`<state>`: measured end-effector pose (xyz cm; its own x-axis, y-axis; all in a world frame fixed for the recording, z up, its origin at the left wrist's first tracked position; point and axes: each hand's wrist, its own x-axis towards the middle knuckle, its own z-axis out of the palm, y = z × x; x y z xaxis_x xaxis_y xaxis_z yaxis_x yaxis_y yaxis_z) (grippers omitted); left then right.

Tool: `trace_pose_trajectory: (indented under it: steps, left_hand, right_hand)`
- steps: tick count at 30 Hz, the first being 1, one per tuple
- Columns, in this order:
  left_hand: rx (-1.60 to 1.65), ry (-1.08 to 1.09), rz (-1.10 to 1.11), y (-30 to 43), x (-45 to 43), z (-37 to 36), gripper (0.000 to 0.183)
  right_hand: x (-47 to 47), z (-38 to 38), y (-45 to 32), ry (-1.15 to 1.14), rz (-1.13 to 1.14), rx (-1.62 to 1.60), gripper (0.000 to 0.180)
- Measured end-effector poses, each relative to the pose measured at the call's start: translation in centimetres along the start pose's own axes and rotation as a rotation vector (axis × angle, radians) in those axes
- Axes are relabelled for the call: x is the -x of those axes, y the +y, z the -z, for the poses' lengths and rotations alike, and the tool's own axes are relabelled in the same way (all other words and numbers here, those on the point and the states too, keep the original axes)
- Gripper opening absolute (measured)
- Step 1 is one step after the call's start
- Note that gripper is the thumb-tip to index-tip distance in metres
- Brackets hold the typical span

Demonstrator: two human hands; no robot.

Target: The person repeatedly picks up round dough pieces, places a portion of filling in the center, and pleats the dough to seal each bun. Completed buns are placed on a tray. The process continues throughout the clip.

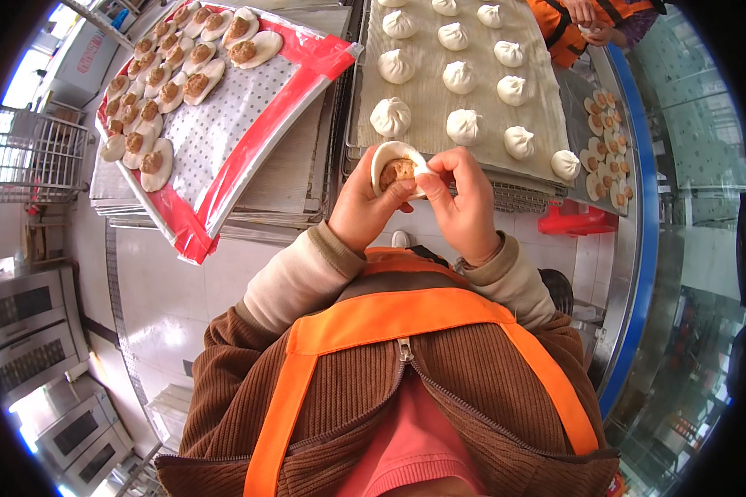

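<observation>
A round dough wrapper [385, 153] with brown minced filling [395, 172] in its middle is held up between my hands, in front of the trays. My left hand [365, 202] cups it from the left and below, the thumb resting against the filling. With thumb and index finger, my right hand [463, 199] pinches the wrapper's right edge. The wrapper is still open around the filling. Just beyond my hands, pleated white buns [390, 117] stand in rows on a cloth-lined tray [419, 140].
At left, a board edged with red tape [267, 127] carries several wrappers topped with filling [155, 164]. More filled wrappers [606, 152] lie on a sheet at right. A co-worker's hands [590, 25] hold dough at the upper right. A red plastic stool [577, 220] stands below the tray.
</observation>
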<state>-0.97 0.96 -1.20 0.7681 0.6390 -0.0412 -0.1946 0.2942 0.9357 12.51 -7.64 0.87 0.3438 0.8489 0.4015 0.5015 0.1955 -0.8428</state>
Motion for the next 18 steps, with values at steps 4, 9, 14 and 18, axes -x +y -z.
trace_pose_trajectory:
  steps: [4,9,14,18]
  left_hand:
    - [-0.068,-0.050,-0.054,-0.5,-0.1,0.2,0.032]
    - [-0.096,-0.165,0.029,-0.7,-0.2,0.8,0.029]
    - [-0.275,-0.306,0.151,-0.1,-0.4,1.5,0.035]
    - [-0.166,-0.314,0.045,0.0,0.0,1.1,0.030]
  right_hand:
    - [-0.3,-0.1,0.4,-0.060,-0.285,-0.379,0.021]
    - [0.0,0.3,0.3,-0.093,0.178,0.184,0.025]
    - [0.5,0.5,-0.2,-0.115,-0.221,-0.120,0.017]
    - [0.1,1.1,0.7,-0.162,-0.269,-0.278,0.018]
